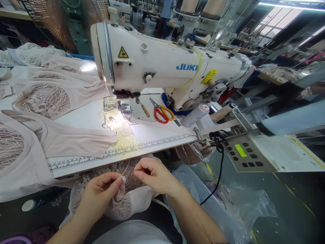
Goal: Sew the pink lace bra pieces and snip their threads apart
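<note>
My left hand (101,195) and my right hand (152,174) are both held below the front edge of the sewing table (157,135), over my lap. Each pinches the same pale pink lace garment piece (127,200), fingertips close together at a small edge or strap of the fabric. The rest of the piece hangs down onto my lap. The white JUKI sewing machine (162,64) stands on the table above the hands, its needle area lit.
Pink lace garment pieces (45,98) lie stacked on the table's left. Red and yellow scissors (161,113), a small screwdriver (144,110) and a thread spool (195,115) lie by the machine. A control panel (241,152) sits right; a plastic-lined bin (203,203) below.
</note>
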### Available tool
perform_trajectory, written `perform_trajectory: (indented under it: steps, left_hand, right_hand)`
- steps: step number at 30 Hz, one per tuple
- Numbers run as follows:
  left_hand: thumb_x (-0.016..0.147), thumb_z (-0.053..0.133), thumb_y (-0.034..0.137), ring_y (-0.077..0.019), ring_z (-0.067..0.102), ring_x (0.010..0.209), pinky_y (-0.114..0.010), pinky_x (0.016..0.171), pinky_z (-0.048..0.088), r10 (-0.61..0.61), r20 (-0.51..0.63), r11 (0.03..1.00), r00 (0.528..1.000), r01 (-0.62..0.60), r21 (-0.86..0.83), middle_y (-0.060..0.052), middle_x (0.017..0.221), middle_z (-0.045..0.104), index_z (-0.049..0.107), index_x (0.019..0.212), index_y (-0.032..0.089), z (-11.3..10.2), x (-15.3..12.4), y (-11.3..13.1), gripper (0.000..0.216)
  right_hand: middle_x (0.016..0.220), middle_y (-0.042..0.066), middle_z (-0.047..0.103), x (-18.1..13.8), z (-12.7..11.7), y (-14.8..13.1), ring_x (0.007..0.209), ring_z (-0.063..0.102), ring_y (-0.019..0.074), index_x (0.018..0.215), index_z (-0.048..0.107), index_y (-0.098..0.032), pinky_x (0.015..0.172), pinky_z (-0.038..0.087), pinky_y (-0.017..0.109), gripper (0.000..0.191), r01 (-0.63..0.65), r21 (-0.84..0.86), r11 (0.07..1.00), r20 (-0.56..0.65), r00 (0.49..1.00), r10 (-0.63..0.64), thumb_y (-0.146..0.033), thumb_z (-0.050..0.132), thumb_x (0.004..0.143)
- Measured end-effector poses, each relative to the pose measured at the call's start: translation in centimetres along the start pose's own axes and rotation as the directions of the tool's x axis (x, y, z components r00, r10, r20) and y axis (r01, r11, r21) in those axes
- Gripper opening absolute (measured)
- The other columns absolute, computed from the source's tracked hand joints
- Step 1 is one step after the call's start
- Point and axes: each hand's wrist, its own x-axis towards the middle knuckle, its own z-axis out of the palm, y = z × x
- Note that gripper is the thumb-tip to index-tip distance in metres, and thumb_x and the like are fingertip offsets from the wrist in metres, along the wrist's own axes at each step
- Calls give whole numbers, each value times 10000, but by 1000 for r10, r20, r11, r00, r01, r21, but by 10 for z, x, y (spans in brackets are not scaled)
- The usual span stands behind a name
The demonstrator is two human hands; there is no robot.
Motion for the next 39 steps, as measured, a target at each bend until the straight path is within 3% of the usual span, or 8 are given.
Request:
perform_trajectory:
  steps: [2, 6, 9, 11, 18, 25, 32, 39]
  left_hand:
    - [674, 692, 292, -120, 535, 509, -207, 524, 439, 39, -15, 997, 999, -38, 66, -2, 524, 624, 706, 636, 176, 2, -1, 2, 123]
    - [691, 665, 323, -136, 545, 515, -211, 511, 441, 85, 35, 983, 996, -89, 161, -2, 537, 627, 689, 613, 191, 4, -1, 1, 155]
    - [702, 651, 328, -126, 524, 484, -201, 478, 421, 137, 101, 963, 985, -157, 221, 8, 521, 601, 665, 579, 196, 5, -2, 0, 181]
    - [723, 629, 318, -123, 530, 497, -196, 499, 426, 175, 62, 953, 983, -185, 238, 12, 525, 594, 657, 578, 199, 6, -3, 0, 190]
    - [667, 650, 330, -140, 540, 498, -214, 493, 433, 101, 60, 971, 993, -112, 210, -1, 516, 608, 651, 566, 189, 8, -2, 5, 173]
    - [687, 653, 308, -120, 512, 491, -200, 499, 417, 61, 11, 990, 998, -62, 129, 19, 498, 578, 661, 602, 189, 9, -5, 3, 147]
    - [637, 682, 319, -134, 535, 498, -208, 496, 445, 65, 15, 990, 998, -66, 127, 4, 509, 614, 664, 570, 187, 4, 4, 4, 149]
    - [541, 788, 323, -137, 572, 576, -215, 563, 471, -75, -70, 984, 995, 62, -167, -12, 597, 662, 705, 621, 157, 7, 9, -1, 202]
  right_hand:
    - [629, -26, 498, -4, -2, -11, 630, 471, 113, 681, 580, -165, 577, 348, 225, 145, 145, -167, 975, -69, 985, -158, -108, 542, 809]
    - [699, 6, 508, -2, 3, -23, 653, 484, 134, 762, 610, -170, 583, 353, 246, 169, 307, -395, 866, 9, 944, -331, -165, 489, 879]
    - [719, 12, 518, 7, 4, -19, 676, 499, 142, 754, 607, -173, 604, 362, 249, 151, 298, -453, 840, 2, 943, -333, -166, 510, 870]
    - [680, -3, 493, 9, 3, -16, 656, 490, 134, 713, 581, -170, 592, 353, 237, 137, 256, -420, 870, -36, 954, -298, -127, 533, 834]
    - [671, -8, 468, 2, 2, -24, 637, 456, 128, 706, 561, -171, 571, 331, 237, 168, 331, -409, 850, 43, 938, -344, -143, 501, 860]
    - [620, -33, 431, 5, -1, -17, 604, 438, 116, 651, 511, -175, 552, 309, 225, 171, 248, -345, 906, -8, 964, -267, -87, 525, 797]
    - [654, -8, 475, 1, 10, -32, 626, 454, 132, 669, 505, -183, 559, 325, 248, 194, 348, -492, 798, 96, 933, -348, -165, 476, 860]
    - [641, 7, 482, -7, 45, -4, 559, 403, 137, 666, 468, -195, 505, 283, 268, 250, 403, -583, 706, 79, 892, -445, -178, 367, 894]
